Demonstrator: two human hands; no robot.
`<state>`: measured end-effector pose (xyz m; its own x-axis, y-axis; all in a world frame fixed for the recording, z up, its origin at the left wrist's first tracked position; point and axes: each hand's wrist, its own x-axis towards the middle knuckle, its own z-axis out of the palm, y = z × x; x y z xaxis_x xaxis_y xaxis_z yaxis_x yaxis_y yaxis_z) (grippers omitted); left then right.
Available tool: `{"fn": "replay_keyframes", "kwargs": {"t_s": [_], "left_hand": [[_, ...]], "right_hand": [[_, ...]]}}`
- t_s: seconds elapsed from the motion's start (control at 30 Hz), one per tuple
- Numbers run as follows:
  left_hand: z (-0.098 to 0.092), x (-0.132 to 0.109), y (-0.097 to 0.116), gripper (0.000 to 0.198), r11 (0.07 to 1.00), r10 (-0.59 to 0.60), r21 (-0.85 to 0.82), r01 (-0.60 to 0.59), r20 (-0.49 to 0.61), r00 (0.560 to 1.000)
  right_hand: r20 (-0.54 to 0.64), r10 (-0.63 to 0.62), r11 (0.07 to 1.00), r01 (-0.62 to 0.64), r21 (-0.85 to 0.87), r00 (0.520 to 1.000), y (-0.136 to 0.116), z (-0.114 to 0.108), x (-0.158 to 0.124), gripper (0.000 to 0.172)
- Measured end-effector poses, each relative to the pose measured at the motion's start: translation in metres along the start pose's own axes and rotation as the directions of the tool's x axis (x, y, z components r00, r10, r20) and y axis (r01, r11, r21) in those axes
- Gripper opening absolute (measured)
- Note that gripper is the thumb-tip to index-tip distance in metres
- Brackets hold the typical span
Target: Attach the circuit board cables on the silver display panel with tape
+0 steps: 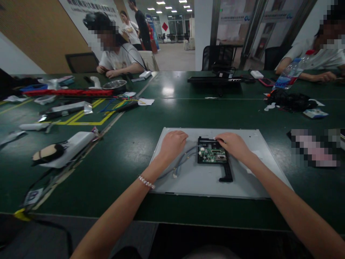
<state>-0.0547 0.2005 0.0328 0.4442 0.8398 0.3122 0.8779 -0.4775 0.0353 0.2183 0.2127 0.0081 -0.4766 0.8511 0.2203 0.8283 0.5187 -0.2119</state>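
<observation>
A flat grey metal panel [242, 180] lies on the green table in front of me. In its middle sits a black plastic frame [227, 173] carrying a small green circuit board [211, 154]. Thin grey cables [179, 163] run left from the board. My left hand [172, 144] rests knuckles up on the panel beside the cables, its fingers curled under and hidden. My right hand [234, 144] lies over the top right corner of the black frame, fingers bent and pressing on its upper edge.
A white device [72, 145] with a dark strap lies at left among tools and yellow floor-style tape [88, 120]. A long black unit [215, 80] sits at the far centre. Black cloth [291, 100] and a water bottle [289, 75] are at right. Other people sit across the table.
</observation>
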Motion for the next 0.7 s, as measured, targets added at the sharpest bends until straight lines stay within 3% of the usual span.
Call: {"fn": "replay_keyframes", "kwargs": {"t_s": [0.5,0.7], "left_hand": [[-0.004,0.0,0.001,0.022,0.994,-0.025,-0.107,0.013,-0.113,0.993],[-0.01,-0.001,0.009,0.02,0.979,-0.025,-0.206,-0.002,-0.132,0.991]], "right_hand": [[-0.127,-0.083,0.99,0.096,0.102,0.988,-0.002,0.006,0.001,0.019],[-0.179,-0.071,0.99,0.091,0.106,0.981,-0.011,0.002,-0.001,0.028]]}}
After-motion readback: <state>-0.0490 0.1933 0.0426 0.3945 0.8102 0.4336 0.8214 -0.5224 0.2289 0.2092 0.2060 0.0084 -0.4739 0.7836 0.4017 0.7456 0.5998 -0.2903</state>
